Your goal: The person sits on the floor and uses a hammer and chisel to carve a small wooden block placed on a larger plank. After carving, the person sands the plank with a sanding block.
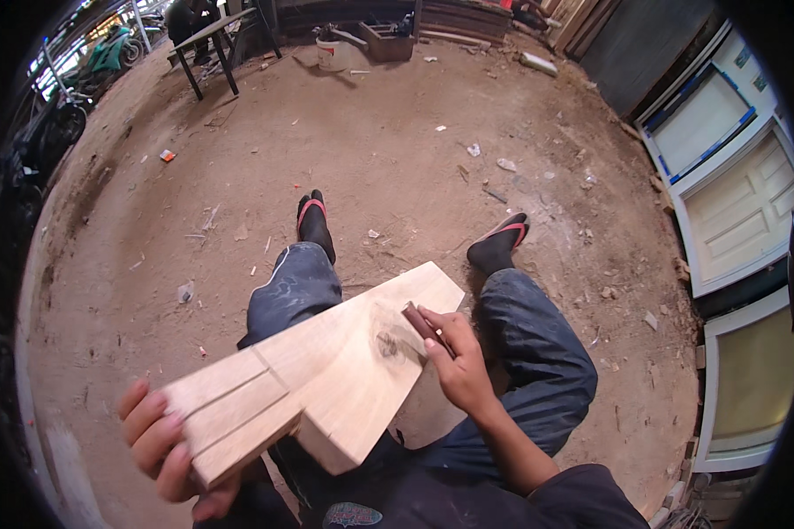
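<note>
A pale wooden piece (326, 353) with an angled branch lies tilted across my lap. Grooves are cut into its left end, and a dark knot marks the surface near its middle. My left hand (172, 450) is wrapped round the grooved end, fingers along the edge. In my right hand (459, 361), a small dark brown strip (423, 326) that looks like folded sandpaper is pinched between thumb and fingers. It sits over the wood's right part, beside the knot; whether it touches the surface I cannot tell.
Bare dirt floor (238, 150) with scattered scraps surrounds my legs and sandalled feet. White framed panels (741, 203) lean along the right side. At the back stand a white bucket (331, 55), a dark open box (388, 44) and a bench (210, 33). Motorcycles (115, 55) are at the far left.
</note>
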`<action>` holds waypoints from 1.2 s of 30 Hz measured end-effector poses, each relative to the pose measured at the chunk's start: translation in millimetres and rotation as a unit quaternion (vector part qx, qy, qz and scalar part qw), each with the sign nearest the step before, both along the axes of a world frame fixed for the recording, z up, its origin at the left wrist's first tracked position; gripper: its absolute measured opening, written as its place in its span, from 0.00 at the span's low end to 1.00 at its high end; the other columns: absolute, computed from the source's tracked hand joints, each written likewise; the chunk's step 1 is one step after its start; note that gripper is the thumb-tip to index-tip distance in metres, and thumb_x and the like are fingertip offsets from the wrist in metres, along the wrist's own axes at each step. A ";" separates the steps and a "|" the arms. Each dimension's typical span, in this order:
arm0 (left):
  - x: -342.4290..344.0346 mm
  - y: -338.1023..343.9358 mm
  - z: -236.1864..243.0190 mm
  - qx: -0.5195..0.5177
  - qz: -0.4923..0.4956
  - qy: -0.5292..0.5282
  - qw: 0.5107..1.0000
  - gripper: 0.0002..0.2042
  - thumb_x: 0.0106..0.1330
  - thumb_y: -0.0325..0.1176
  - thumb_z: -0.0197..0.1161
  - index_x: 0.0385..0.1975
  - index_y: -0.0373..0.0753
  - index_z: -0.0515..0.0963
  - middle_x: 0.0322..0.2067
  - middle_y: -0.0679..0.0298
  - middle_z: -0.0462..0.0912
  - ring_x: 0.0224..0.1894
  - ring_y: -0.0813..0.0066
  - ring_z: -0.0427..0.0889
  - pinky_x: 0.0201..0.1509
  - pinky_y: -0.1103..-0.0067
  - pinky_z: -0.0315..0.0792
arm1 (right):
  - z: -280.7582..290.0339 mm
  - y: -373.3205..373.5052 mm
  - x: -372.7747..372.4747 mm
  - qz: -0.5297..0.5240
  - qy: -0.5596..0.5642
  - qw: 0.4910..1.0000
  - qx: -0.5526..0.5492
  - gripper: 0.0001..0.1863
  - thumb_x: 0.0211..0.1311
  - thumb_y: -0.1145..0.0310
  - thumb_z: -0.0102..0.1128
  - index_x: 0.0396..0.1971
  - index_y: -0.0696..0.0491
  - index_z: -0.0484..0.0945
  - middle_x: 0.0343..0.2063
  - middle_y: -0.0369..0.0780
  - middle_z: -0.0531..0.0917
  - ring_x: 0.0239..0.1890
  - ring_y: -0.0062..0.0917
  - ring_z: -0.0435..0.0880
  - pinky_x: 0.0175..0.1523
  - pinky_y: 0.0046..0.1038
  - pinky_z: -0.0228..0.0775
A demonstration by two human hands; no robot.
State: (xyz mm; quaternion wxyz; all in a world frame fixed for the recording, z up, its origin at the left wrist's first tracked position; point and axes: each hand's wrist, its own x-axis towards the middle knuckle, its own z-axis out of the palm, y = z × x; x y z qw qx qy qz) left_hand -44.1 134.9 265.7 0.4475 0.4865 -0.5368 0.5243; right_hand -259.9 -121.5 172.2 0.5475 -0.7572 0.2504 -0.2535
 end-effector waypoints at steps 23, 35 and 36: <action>40.2 5.6 -60.3 0.079 -0.596 0.397 0.694 0.34 0.74 0.70 0.41 0.42 0.40 0.76 0.34 0.55 0.82 0.39 0.62 0.82 0.42 0.62 0.75 | -69.7 -6.6 21.0 -0.032 -0.031 0.999 -0.032 0.19 0.58 0.76 0.66 0.51 0.57 0.84 0.38 0.46 0.81 0.41 0.38 0.82 0.48 0.33 0.74; 4.2 102.3 -11.6 0.044 -0.175 0.569 0.802 0.27 0.78 0.56 0.39 0.40 0.35 0.75 0.38 0.47 0.84 0.44 0.55 0.82 0.55 0.57 0.73 | -82.9 -3.9 15.1 -0.046 -0.073 0.988 -0.129 0.19 0.59 0.78 0.68 0.52 0.57 0.84 0.41 0.47 0.81 0.43 0.38 0.82 0.47 0.34 0.75; -10.2 96.8 7.8 0.073 -0.095 0.534 0.837 0.27 0.77 0.56 0.39 0.40 0.35 0.75 0.39 0.46 0.84 0.45 0.54 0.82 0.57 0.56 0.73 | -86.0 -3.6 16.6 -0.045 -0.078 0.987 -0.136 0.19 0.59 0.78 0.68 0.52 0.57 0.84 0.41 0.47 0.81 0.43 0.39 0.82 0.48 0.34 0.75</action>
